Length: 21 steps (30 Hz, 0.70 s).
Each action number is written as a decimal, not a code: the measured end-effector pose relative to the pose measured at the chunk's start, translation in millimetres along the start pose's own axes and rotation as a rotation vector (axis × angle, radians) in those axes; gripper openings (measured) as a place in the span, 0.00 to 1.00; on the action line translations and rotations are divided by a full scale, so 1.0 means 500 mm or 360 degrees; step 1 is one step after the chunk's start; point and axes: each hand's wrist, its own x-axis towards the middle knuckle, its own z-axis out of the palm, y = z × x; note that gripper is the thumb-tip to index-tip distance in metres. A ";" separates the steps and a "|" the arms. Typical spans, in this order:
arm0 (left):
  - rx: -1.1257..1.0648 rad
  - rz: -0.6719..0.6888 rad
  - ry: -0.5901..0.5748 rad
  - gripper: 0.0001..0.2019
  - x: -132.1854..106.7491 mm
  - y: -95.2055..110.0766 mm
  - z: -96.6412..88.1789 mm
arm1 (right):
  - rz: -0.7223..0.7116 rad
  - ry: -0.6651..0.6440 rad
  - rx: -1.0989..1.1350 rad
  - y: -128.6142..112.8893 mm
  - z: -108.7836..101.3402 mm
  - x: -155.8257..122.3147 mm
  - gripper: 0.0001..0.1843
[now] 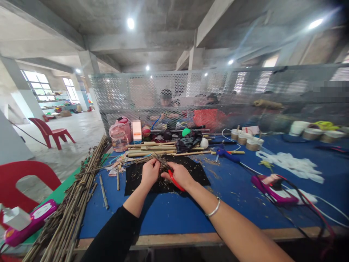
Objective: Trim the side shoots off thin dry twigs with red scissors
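My right hand (180, 175) is wrapped round red-handled scissors (176, 181), whose metal blades point up and left past my left fingertips. My left hand (149, 171) is closed in a pinch on a thin dry stem (133, 160) that runs out to the left; its end between the fingers is hidden. Both hands are close together over a black cloth (195, 173) strewn with small plant clippings. A short cut stick (103, 192) and a scrap of pale cloth (114, 169) lie left of the black cloth.
A long bundle of dry stems (77, 203) lies along the left edge. Bamboo sticks (152, 148), a pink jug (119, 136) and a blue glue gun (228, 154) are behind. Purple power strips (275, 193) with cables sit right. A perforated metal screen (152, 87) stands behind; a person sits beyond.
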 end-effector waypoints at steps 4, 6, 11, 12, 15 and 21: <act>0.0035 0.0018 0.0006 0.13 0.003 -0.009 0.001 | 0.0037 -0.0038 -0.0006 0.007 0.004 0.002 0.22; 0.0043 0.0015 -0.0007 0.13 0.004 -0.012 0.001 | 0.0052 -0.0034 -0.0009 0.011 0.007 0.001 0.22; 0.0100 0.0025 -0.0091 0.14 0.006 -0.015 -0.003 | 0.0061 -0.0046 0.0001 0.012 0.007 -0.002 0.22; 0.0118 0.0019 -0.0108 0.14 0.007 -0.014 -0.005 | 0.0060 -0.0050 0.0007 0.011 0.005 -0.002 0.23; 0.0232 0.0022 -0.0147 0.15 0.012 -0.012 -0.015 | 0.0069 -0.0049 0.0002 0.009 -0.003 -0.001 0.23; 0.0618 -0.0068 -0.0212 0.12 0.037 -0.029 -0.069 | 0.0075 -0.0014 0.0009 0.030 -0.027 0.002 0.22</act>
